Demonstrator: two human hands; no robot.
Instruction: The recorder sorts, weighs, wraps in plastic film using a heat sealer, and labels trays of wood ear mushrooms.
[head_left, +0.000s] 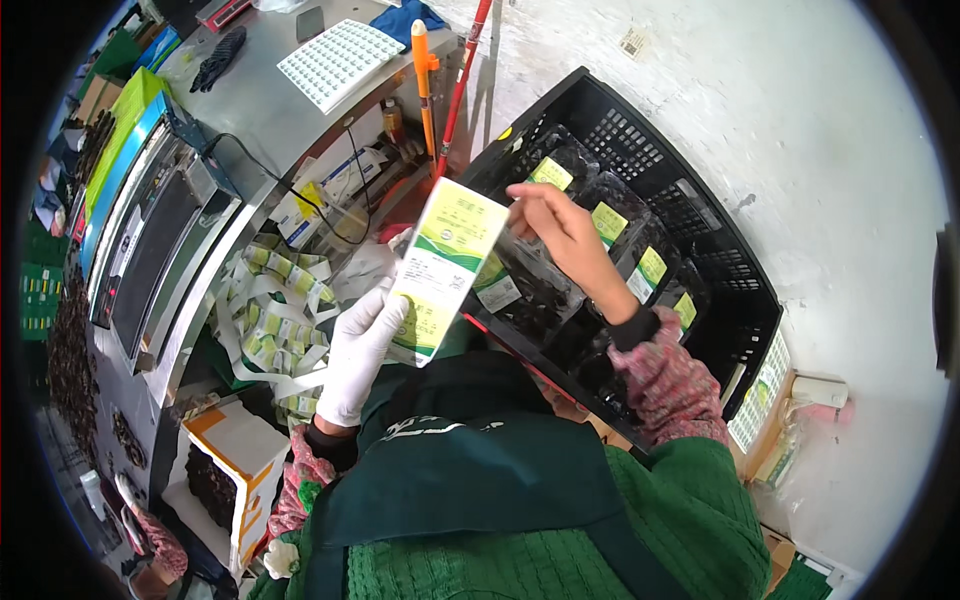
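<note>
My left hand (360, 349), in a white glove, grips a strip of green and white printed labels (450, 262) by its lower left edge. My bare right hand (562, 232) is just right of the strip's upper end, fingers bent, over a black plastic crate (637, 127). No object shows in it; whether its fingertips touch the strip I cannot tell. Inside the crate lie several dark packs wrapped in clear plastic (525, 262), some with a green and white label (649, 271). Below my left hand's side hangs a tangled roll of similar labels (281, 300).
A steel table (300, 142) on the left bears a wrapping machine (157, 232), a sheet of round stickers (341, 64) and a dark glove (219, 58). Orange and red poles (461, 82) stand behind the crate. A foam box (240, 442) is at lower left. Another person's arm (159, 536) shows there.
</note>
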